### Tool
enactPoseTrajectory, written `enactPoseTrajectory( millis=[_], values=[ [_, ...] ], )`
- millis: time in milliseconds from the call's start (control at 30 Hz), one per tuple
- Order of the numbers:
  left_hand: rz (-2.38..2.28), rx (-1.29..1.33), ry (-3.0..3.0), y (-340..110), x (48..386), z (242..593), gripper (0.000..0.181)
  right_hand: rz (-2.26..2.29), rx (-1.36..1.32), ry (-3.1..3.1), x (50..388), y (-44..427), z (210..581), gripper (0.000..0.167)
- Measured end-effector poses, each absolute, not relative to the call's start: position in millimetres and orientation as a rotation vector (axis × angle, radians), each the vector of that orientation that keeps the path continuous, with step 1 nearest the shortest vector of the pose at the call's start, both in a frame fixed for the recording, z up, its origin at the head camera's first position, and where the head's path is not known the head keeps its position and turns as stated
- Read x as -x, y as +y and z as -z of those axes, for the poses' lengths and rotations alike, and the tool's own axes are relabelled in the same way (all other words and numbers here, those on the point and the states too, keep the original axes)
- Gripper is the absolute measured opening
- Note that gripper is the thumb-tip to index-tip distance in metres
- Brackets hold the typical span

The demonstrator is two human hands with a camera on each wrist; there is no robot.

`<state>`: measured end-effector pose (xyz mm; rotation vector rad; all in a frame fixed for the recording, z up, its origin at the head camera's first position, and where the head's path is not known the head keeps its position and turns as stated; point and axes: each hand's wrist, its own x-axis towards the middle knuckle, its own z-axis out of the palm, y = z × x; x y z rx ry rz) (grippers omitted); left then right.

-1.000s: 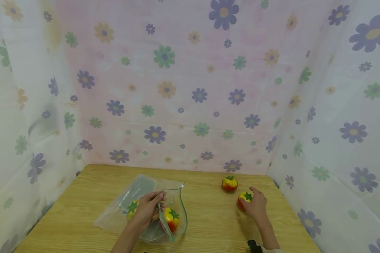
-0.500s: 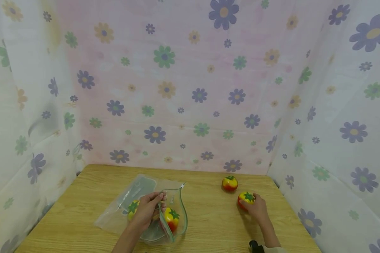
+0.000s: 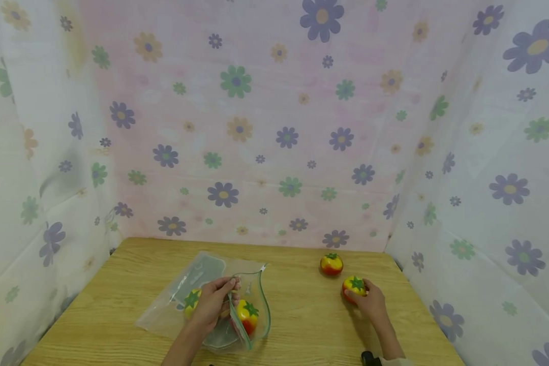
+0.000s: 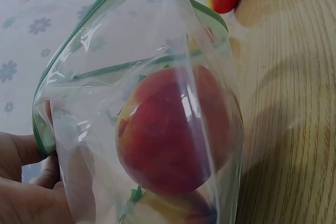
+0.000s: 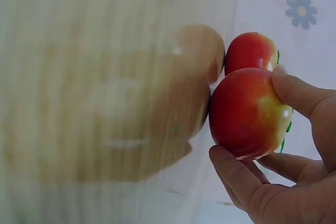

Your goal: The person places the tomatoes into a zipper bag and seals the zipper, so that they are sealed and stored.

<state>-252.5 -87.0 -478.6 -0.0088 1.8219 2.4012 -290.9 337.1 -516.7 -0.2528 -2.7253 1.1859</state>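
Observation:
My left hand [image 3: 209, 305] pinches the rim of a clear zip bag [image 3: 201, 274] with a green-edged mouth, which gapes toward the right. Inside the bag are a red-and-yellow tomato [image 3: 248, 317] with green leaves and another tomato [image 3: 192, 300], partly behind my hand. On the right of the table, my right hand [image 3: 371, 302] grips a similar tomato [image 3: 354, 287] between thumb and fingers. In the right wrist view this tomato [image 5: 247, 114] still appears to touch the tabletop. Through the plastic, the left wrist view shows the bagged tomato [image 4: 173, 129] up close.
One more tomato [image 3: 331, 265] sits on the wooden table [image 3: 297, 305], just behind and left of the held one. Flower-printed cloth [image 3: 261, 127] encloses the back and both sides. A dark band [image 3: 369, 359] is at my right wrist.
My right hand's spread fingers have come down and closed round the tomato on the right. My left hand and the bag stay put.

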Motion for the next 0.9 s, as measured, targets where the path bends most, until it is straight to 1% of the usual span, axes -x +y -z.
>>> enactPoseTrajectory(
  millis=[233, 433, 900],
  values=[
    [-2.401, 0.003, 1.818, -87.7, 252.3, 478.3, 0.031, -1.195, 0.244, -2.695, 289.6, 337.1, 518.3, 0.08],
    [-2.405, 0.01, 1.817, -88.1, 252.5, 478.0, 0.029, -1.22, 0.264, -2.693, 287.5, 337.4, 515.5, 0.082],
    [-2.413, 0.001, 1.809, -90.2, 251.8, 478.8, 0.031, -1.165, 0.223, -2.702, 284.4, 335.3, 513.5, 0.078]
  ],
)
